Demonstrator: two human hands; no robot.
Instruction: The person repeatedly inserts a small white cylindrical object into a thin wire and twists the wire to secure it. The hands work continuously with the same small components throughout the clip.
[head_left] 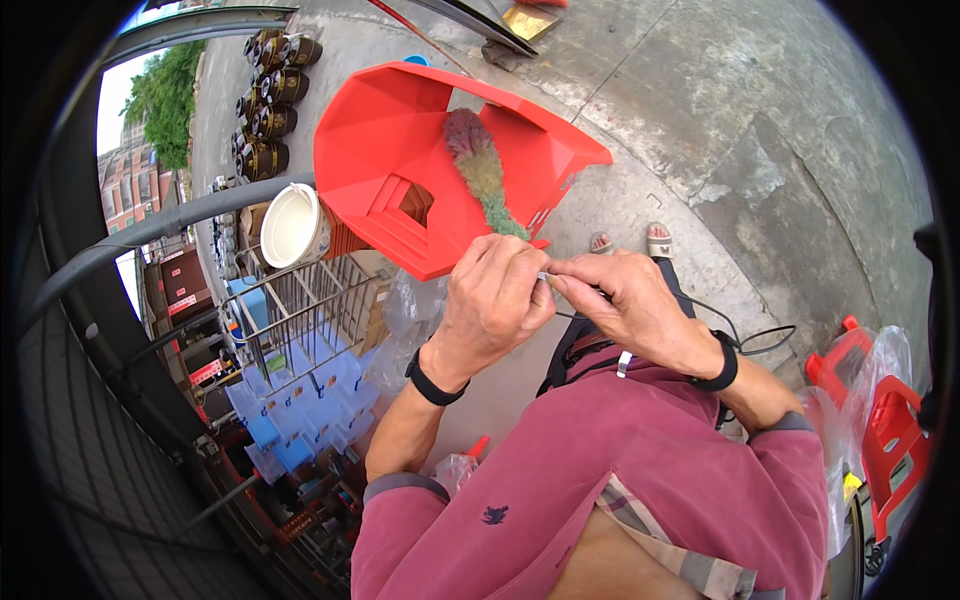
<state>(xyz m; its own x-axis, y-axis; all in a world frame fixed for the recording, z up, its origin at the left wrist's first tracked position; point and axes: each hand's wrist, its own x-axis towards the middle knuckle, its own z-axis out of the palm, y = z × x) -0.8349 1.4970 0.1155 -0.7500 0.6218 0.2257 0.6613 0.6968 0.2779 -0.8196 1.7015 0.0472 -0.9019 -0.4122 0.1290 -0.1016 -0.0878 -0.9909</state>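
A fluffy duster [478, 165], mauve at its tip and turning yellowish then green lower down, lies over a red plastic chair [370, 130]. Its lower end runs into my left hand [495, 295], whose fingers are closed round it. Close against it, my right hand [630, 305] is closed too, thumb and fingers pinched together. A small pale piece [543, 277] shows between the two hands; whether it is the duster's handle I cannot make out. Both wrists wear black bands.
Left of the chair, a white bucket [292, 226] stands by a metal wire rack [300, 310]. Blue clear boxes [300, 410] are below it. Dark brown jars [270, 120] stand far left. More red plastic stools [893, 440] with clear wrapping are at right. A thin black cable [765, 335] loops by my right wrist.
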